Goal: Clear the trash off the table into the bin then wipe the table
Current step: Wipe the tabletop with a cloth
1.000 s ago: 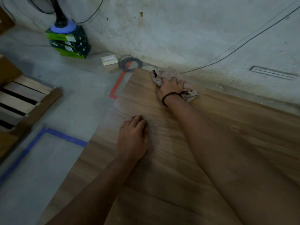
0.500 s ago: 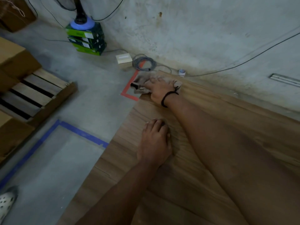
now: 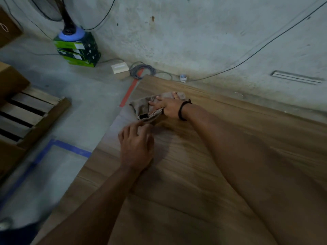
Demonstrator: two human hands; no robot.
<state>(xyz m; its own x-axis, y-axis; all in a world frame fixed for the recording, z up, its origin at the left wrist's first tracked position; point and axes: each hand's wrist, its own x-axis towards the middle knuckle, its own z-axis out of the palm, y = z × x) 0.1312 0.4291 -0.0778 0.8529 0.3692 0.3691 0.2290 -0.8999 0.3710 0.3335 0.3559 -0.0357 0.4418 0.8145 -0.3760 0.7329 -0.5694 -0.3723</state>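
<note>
One crumpled beige-grey cloth rag [image 3: 141, 106] lies bunched near the far left corner of the brown wood-grain table [image 3: 203, 174], close to its left edge. It looks soft, limp and light. It should fold and drag under a palm rather than slide as one piece, and a loose flap could trail over the edge. A small dark patch [image 3: 143, 116], perhaps a label, shows at its near hem. The best hold, I judge, is a flat palm over the thick middle of the bunch, or a pinch of the gathered folds if it must be lifted.

The right hand [image 3: 170, 107], with a black band [image 3: 182, 110] at the wrist, lies on top of the rag, fingers stretched across the fabric and pressing down, not wrapped round it. The left hand [image 3: 136, 147] rests on the tabletop just beside the rag's near hem, fingers loosely bent, holding nothing. No trash shows on the visible wood, so wiping seems to be the step in hand.

Beyond the edge are the grey concrete floor [image 3: 79, 103], a strip of red tape [image 3: 131, 92] and a coil of grey cable [image 3: 141, 70].
</note>
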